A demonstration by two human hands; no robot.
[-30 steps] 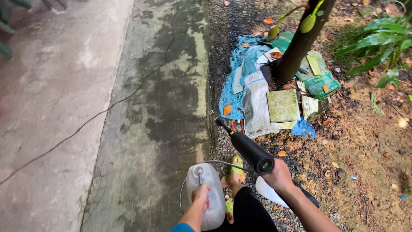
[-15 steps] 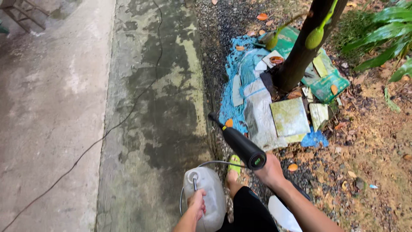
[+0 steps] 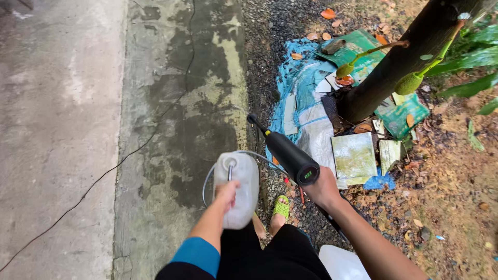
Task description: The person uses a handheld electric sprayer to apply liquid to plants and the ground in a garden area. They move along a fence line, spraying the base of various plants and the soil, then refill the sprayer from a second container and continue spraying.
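Two hands are busy here: the left hand (image 3: 226, 193) is closed around the top of a translucent white jug (image 3: 237, 189), its grip clamped near the cap where a thin hose (image 3: 249, 154) loops out, and the right hand (image 3: 322, 190) is wrapped tight on the rear of a black handheld sprayer gun (image 3: 290, 155) whose nozzle points toward eleven o'clock at the wet concrete path (image 3: 176, 114). The jug hangs just above the person's knees, at about nine o'clock from the gun, and the two are joined by the hose. A green sandal (image 3: 281, 207) shows below the gun, on gravel. At one o'clock from the gun a tree trunk (image 3: 399, 62) rises out of a litter of blue tarp (image 3: 295, 88), tiles (image 3: 354, 155) and green sheets. A black cable (image 3: 129, 155) runs across the concrete at nine o'clock, well apart from the jug. As I judge it, the main risks are these: the jug is carried by one hand only, so a wet palm could let it slip and yank the hose off; the damp, mossy-looking concrete could be slick underfoot in open sandals; spray could reach the cable if the nozzle swings left; and the loose hose could snag a knee.
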